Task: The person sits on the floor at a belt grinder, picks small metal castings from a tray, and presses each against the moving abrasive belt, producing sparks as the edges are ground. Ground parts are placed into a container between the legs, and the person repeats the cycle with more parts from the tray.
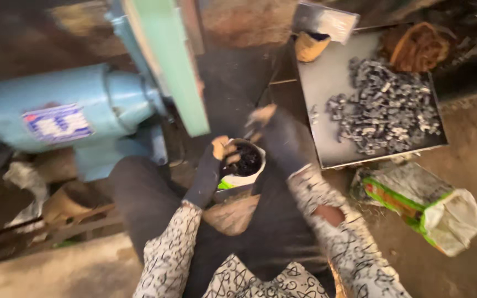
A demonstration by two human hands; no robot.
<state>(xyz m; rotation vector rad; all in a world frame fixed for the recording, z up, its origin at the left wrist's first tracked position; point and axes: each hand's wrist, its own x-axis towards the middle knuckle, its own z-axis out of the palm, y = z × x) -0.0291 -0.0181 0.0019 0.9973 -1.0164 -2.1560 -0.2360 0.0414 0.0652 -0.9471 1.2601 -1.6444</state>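
Note:
Both of my hands wear dark worn gloves with bare fingertips. My left hand [212,165] rests on the left rim of a small white pot [245,177] filled with dark pieces [247,161], its fingers curled at the edge. My right hand [276,135] hovers over the pot's right side, blurred by motion, fingers bent; whether it holds anything I cannot tell. The pot stands between my knees. To the right lies a flat grey tray [327,83] carrying a heap of small grey metal parts [385,107].
A light blue electric motor [67,113] and a pale green machine frame [169,60] stand at the left. A brown basket [415,47] sits at the tray's far corner. A white and green sack [429,207] lies on the dirt floor at the right.

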